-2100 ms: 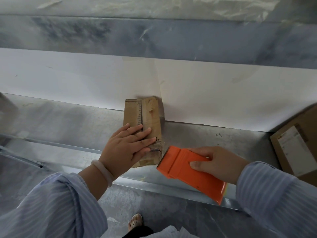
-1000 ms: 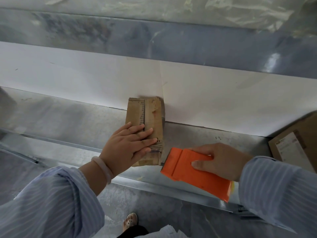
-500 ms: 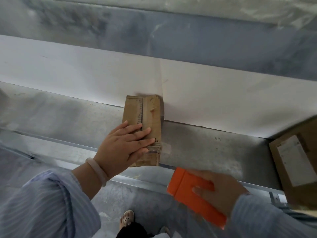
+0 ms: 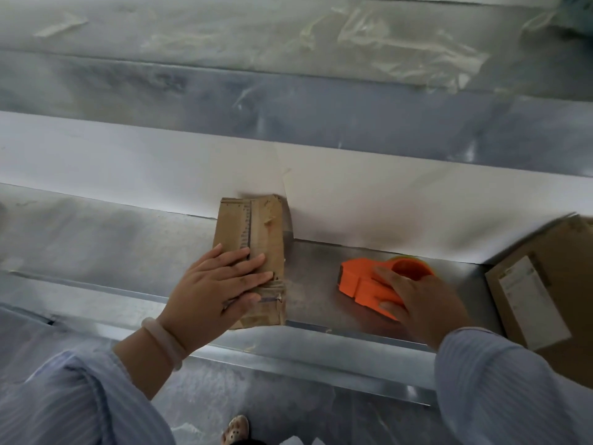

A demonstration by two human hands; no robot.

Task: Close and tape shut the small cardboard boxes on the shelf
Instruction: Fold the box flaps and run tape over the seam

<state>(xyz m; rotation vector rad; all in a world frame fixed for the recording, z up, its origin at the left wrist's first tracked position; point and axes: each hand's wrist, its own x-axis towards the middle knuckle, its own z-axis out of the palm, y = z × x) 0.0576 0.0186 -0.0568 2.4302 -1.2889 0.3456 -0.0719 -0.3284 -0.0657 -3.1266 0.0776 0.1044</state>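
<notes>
A small worn cardboard box (image 4: 253,229) lies closed on the metal shelf (image 4: 106,245), its far end against the white back panel. Tape runs along its top seam. My left hand (image 4: 215,290) lies flat on the box's near half, fingers straight and pressing down. To the right, an orange tape dispenser (image 4: 362,284) rests on the shelf. My right hand (image 4: 420,303) grips the dispenser from the near side, fingers over its body.
A larger cardboard box (image 4: 545,284) with a white label sits at the shelf's right end. Crumpled clear plastic (image 4: 401,49) lies on the upper shelf. The shelf's front lip (image 4: 288,351) runs below my hands, with the floor and a foot beneath it.
My right hand carried the orange dispenser from beside the box's near end, down past the shelf edge, then onto the shelf to the right. My left hand stayed on the box.
</notes>
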